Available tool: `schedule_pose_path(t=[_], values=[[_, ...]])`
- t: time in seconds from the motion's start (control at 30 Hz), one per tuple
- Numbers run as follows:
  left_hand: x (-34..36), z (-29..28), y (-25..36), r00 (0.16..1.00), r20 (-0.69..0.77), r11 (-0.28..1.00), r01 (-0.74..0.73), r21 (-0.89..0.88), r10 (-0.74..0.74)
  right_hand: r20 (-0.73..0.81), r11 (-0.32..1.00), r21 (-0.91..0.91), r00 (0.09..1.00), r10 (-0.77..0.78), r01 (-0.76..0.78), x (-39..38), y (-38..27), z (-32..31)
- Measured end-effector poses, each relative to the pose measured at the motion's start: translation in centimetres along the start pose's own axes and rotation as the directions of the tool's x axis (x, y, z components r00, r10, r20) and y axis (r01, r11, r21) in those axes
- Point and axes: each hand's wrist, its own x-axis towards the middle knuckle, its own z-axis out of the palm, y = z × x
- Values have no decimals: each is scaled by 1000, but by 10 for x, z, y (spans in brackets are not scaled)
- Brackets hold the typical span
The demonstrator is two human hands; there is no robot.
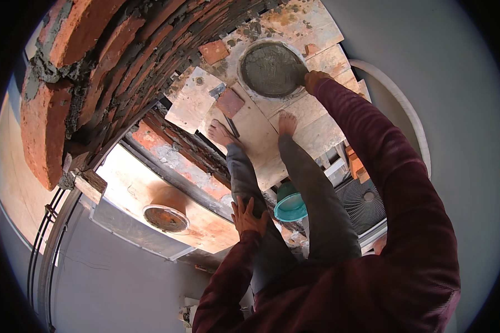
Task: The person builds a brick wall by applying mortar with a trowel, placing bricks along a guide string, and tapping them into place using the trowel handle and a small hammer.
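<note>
My left hand (250,218) rests on my left leg near the knee, fingers spread. My right arm reaches forward, and my right hand (316,82) is curled at the right edge of a round pan of wet grey mortar (273,69). Whatever that hand grips is hidden by the hand itself. The pan stands on pale, mortar-stained boards (311,130) in front of my bare feet. Left of the pan lie a loose brick (230,103) and a broken brick piece (213,52). A thin dark tool (231,126) lies beside my left foot.
A brick wall (111,72) with rough mortar joints rises close on the left. Below the boards are a bucket (166,218), a teal tub (290,207) and a fan grille (362,205). A grey wall (444,111) stands on the right. The boards end with gaps at their edges.
</note>
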Motion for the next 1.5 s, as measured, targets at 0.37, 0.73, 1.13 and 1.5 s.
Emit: schedule_pose_path(t=[0.37, 0.73, 1.13, 1.5], values=[[10, -1, -16, 998, 37, 998, -44, -33, 45, -31, 957, 192, 975, -218, 220, 6, -7, 47], [8, 6, 1, 1000, 29, 1000, -12, 21, 11, 120, 626, 773, 943, -311, 108, 66, 8, 80], [-22, 3, 10, 995, -58, 993, 80, -86, -85, 93, 597, 782, 915, -393, 177, -101, 83, -29], [-16, -112, -27, 901, -401, 427, -300, -853, -167, 138, 583, 356, 576, -806, 730, -424, -65, -437]])
